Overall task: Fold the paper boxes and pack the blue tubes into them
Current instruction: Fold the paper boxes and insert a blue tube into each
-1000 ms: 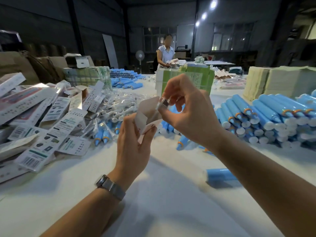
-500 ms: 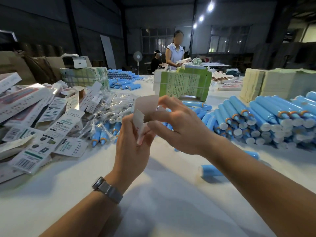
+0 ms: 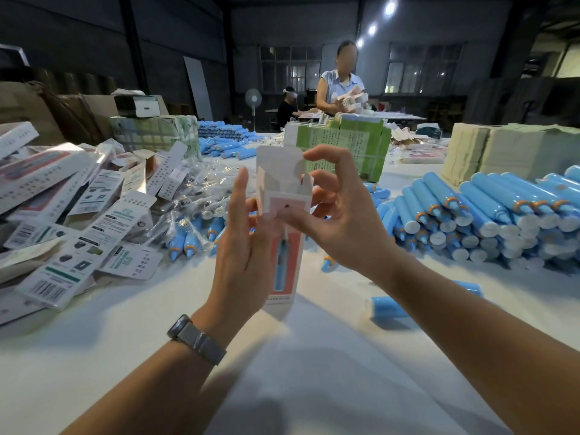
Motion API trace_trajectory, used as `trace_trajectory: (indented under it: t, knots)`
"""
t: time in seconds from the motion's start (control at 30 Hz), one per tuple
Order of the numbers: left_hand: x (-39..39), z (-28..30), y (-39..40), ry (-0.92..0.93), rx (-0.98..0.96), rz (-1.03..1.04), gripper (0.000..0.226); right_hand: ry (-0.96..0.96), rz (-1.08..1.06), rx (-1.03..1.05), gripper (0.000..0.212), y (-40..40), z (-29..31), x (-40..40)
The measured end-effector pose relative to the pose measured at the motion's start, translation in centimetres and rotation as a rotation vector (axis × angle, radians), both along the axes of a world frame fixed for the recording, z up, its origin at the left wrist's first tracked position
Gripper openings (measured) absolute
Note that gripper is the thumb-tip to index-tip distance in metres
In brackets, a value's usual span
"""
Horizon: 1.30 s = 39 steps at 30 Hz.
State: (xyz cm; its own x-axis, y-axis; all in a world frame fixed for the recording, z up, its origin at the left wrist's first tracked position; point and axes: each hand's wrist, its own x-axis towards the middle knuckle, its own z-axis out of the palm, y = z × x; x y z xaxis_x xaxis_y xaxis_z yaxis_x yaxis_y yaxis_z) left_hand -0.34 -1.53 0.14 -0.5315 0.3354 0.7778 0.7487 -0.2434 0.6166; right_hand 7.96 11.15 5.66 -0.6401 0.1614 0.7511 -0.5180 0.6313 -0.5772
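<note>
I hold a white paper box [image 3: 284, 265] with a red front panel upright over the table's middle; its top flaps stand open. My left hand [image 3: 241, 246] grips it from the left side, fingers pointing up. My right hand [image 3: 342, 218] pinches the top end, thumb on the front panel and fingers curled at the raised flap. I cannot see what is inside the box. Blue tubes [image 3: 470, 211] with white caps lie stacked at the right. One loose blue tube [image 3: 392, 307] lies on the table beneath my right forearm.
A pile of flat printed boxes [image 3: 66, 215] covers the left side, with bagged blue tubes [image 3: 188, 240] beside it. A green bundle [image 3: 345, 149] and beige paper stacks [image 3: 508, 152] stand further back. A person [image 3: 339, 86] works at the far end.
The box has turned upright with its printed front toward me. My right hand has moved from the opening to the top flap and front panel.
</note>
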Motion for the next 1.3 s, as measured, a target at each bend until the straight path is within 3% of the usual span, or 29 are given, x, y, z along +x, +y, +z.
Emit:
trace_trajectory:
  t: [0.33, 0.5, 1.0, 1.13, 1.3]
  knots:
    - [-0.1, -0.3, 0.2, 0.006, 0.075, -0.087, 0.032, -0.008, 0.023, -0.115, 0.051, 0.0, 0.0, 0.2]
    - [0.0, 0.0, -0.3, -0.044, 0.078, -0.111, 0.031, -0.01, 0.02, -0.082, 0.045, 0.2, 0.2, 0.4]
    - [-0.6, -0.3, -0.1, 0.045, 0.073, -0.072, 0.033, -0.057, 0.089, 0.058, 0.01, 1.1, 1.1, 0.9]
    - [-0.4, -0.3, -0.1, 0.03, 0.079, -0.086, 0.033, -0.004, 0.105, 0.03, 0.018, 1.1, 1.0, 0.8]
    - [-0.3, -0.1, -0.2, 0.013, 0.07, -0.106, 0.033, 0.071, 0.134, -0.007, 0.042, 0.8, 1.1, 0.7]
